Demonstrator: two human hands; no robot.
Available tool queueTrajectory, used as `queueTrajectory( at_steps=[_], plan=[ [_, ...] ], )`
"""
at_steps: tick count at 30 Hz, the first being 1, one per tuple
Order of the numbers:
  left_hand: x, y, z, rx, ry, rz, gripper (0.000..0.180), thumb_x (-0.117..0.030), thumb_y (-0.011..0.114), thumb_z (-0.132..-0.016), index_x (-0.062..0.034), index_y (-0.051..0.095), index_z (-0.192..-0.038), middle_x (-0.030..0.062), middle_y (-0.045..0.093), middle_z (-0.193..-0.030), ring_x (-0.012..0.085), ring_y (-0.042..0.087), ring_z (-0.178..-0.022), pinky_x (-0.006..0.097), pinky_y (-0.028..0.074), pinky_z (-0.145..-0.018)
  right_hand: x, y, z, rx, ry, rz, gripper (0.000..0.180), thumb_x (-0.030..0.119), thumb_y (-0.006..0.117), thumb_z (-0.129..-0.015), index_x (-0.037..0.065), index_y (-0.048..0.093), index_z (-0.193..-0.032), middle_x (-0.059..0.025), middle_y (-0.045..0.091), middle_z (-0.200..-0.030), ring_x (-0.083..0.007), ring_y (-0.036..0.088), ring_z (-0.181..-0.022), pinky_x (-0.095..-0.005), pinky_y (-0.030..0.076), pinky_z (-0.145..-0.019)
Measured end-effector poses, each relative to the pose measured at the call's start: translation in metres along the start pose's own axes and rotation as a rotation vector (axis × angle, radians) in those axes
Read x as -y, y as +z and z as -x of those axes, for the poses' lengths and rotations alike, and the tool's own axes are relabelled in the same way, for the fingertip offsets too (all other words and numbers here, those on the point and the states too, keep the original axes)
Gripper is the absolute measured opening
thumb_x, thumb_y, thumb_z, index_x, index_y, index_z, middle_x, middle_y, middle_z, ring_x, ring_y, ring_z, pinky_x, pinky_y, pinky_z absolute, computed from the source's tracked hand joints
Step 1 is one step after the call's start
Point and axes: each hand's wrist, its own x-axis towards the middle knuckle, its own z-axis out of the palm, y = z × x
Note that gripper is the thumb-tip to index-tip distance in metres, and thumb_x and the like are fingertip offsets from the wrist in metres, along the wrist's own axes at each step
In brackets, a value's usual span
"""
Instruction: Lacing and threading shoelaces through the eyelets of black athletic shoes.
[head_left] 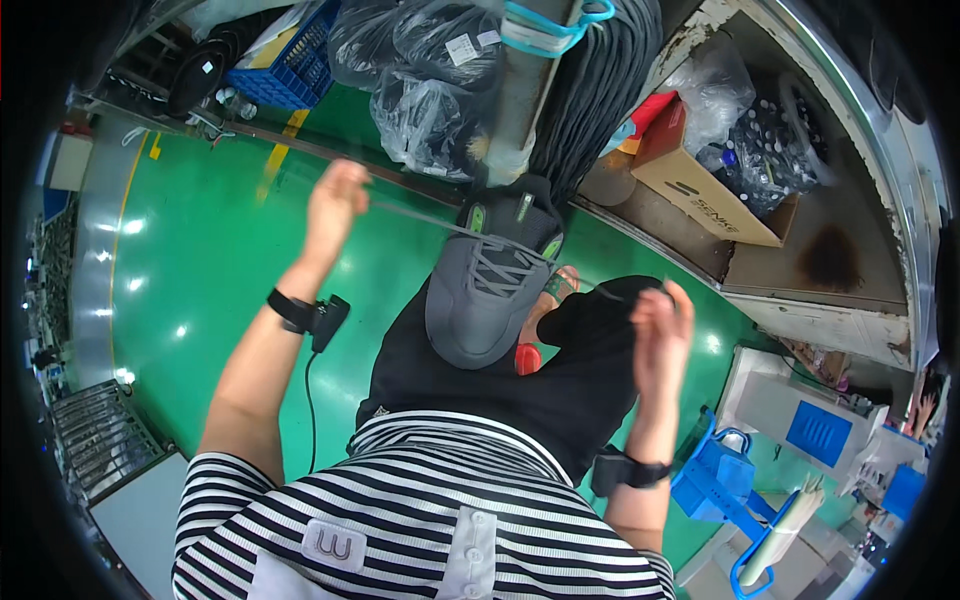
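1. Grey shoe (461,300), dark-collared with green accents, at the centre of the frame, seen from above over the person's black trousers (405,375). Its long axis runs nearly up and down the frame: the rounded toe points downward and slightly left, toward the wearer's body, and the dark opening faces the top.

2. A grey lace (425,219) crisscrosses the shoe's front; its two ends stretch out sideways, one to each hand, apparently drawn taut.

3. The left hand (340,188), left of and above the shoe, has its fingers curled closed and appears to pinch one lace end.

4. The right hand (664,318), right of and a little below the shoe, is blurred; its fingers seem bent around the other end, though their exact grip is unclear.

5. So the shoe lies between the hands, touching neither, with no hand clearly nearer.

6. Beneath, a red sandal (527,358) shows beside the shoe, above a green floor (210,300).

7. Farther out: clear plastic bags (430,105) at upper centre, black cords (600,80) beside them, and a cardboard box (690,195) at upper right.
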Motion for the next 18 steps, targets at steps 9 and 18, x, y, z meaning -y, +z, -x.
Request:
queueTrajectory(
  at_steps=[9, 18],
  plan=[
    [-0.01, 0.098, 0.029, 0.225, 0.274, 0.126, 0.006, -0.007, 0.062, -0.091, -0.0021, 0.063, -0.092, -0.0053, 0.049, -0.067, 0.0019, 0.043, -0.062, 0.021, 0.036, -0.056, -0.046, 0.077, -0.028, 0.279, -0.052, 0.723, 0.009, 0.009, 0.063, -0.088, 0.001, 0.067, -0.088, 0.0011, 0.06, -0.062, -0.0045, 0.05, -0.054, -0.022, 0.039, -0.051],
    [-0.019, 0.084, 0.039, 0.249, 0.125, 0.012, 0.013, -0.016, 0.066, -0.088, -0.004, 0.064, -0.086, -0.0003, 0.045, -0.052, 0.0082, 0.036, -0.048, 0.028, 0.03, -0.046, -0.037, 0.099, -0.028, 0.297, -0.791, 1.352, 0.006, 0.008, 0.066, -0.082, 0.004, 0.063, -0.08, -0.0094, 0.064, -0.072, -0.0262, 0.062, -0.06, -0.0322, 0.047, -0.055]
  ],
)
